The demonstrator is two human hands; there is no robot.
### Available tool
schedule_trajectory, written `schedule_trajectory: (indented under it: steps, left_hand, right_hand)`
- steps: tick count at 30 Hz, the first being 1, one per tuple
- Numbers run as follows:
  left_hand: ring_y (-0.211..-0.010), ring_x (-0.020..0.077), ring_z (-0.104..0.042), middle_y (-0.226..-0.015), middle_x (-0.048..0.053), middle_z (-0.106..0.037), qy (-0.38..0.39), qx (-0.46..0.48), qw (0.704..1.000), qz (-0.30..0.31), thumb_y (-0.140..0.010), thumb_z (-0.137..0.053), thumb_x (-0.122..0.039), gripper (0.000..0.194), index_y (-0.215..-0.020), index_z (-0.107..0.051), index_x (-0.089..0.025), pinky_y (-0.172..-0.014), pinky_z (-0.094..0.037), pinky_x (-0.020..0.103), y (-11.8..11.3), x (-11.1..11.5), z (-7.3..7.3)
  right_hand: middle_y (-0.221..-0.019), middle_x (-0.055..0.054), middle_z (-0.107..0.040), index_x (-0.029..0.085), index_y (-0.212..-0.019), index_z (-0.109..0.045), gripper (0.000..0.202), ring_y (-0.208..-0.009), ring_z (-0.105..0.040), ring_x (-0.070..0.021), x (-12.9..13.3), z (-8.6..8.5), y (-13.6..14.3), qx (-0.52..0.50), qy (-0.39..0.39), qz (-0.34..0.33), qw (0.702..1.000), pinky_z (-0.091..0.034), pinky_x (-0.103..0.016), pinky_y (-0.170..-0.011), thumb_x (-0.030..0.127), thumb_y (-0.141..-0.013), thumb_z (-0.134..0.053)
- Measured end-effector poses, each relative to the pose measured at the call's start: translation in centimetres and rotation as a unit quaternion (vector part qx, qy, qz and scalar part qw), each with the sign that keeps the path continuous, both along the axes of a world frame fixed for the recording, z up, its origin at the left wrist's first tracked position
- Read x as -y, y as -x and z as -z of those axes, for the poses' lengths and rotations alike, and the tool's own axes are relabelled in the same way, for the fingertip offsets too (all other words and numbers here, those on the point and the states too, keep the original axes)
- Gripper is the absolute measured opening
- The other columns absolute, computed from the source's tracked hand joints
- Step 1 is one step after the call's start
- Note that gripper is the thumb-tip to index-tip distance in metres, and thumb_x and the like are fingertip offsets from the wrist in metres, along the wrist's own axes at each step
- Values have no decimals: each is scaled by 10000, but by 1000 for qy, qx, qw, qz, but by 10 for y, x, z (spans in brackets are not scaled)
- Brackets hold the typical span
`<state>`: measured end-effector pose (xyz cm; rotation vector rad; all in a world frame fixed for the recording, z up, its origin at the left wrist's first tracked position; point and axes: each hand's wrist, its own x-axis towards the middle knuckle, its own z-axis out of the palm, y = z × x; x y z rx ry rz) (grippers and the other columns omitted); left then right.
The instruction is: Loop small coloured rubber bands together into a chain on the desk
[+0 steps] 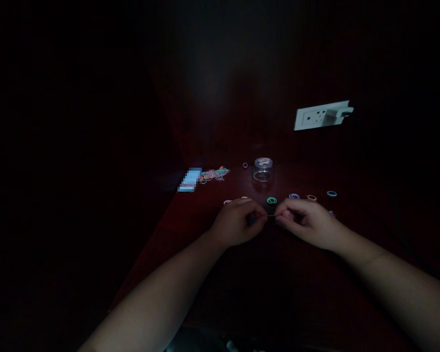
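My left hand (pixel 242 221) and my right hand (pixel 308 222) meet low over the table, fingertips pinched. Between them runs a thin yellowish hair tie (pixel 271 215), pulled taut; its ends are hidden in my fingers. Just beyond my hands lie small groups of coloured hair ties: green ones (pixel 272 200), purple ones (pixel 294 196), a peach one (pixel 311 198) and a blue one (pixel 332 193). Pink ones (pixel 227 202) and a yellow edge show behind my left hand, partly covered by it.
A clear round jar (pixel 263 172) with its lid on stands behind the hair ties. A mixed pile of hair ties (pixel 214 174) lies beside a lit phone (pixel 190 180) at the table's left edge. A wall socket (pixel 320 116) holds a plug. The surroundings are very dark.
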<state>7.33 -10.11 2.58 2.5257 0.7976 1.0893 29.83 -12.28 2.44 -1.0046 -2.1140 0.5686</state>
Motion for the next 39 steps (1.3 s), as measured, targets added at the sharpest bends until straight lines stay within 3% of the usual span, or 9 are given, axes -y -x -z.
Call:
schedule_trajectory:
  steps: [20,30,39]
  left_hand:
    - [-743,139,-609,-787,9,-674,-8,-7,1000,15,-869,-624,-215,51,-835,-646,-184,-707,-469,276,0,0,1]
    - [-732,138,-604,-778,9,-673,-4,-22,999,26,-868,-624,-196,61,-819,-656,-180,-707,-448,277,-1,1,-2]
    - [-722,133,-606,-786,15,-680,14,-6,999,43,-851,-632,-187,41,-828,-663,-173,-685,-458,264,-3,1,1]
  right_hand:
    - [-635,32,-479,198,-785,-585,101,-569,-436,-116,0,2,1,-4,4,-16,1000,-365,-233,-520,221,-883,-576]
    - [-681,-2,-546,170,-796,-649,126,-611,-490,-124,2,-3,4,19,-26,-28,999,-395,-246,-574,205,-889,-572]
    - [-629,21,-476,176,-735,-623,165,-580,-451,-120,3,-4,4,21,-14,-14,1000,-366,-244,-546,217,-887,-572]
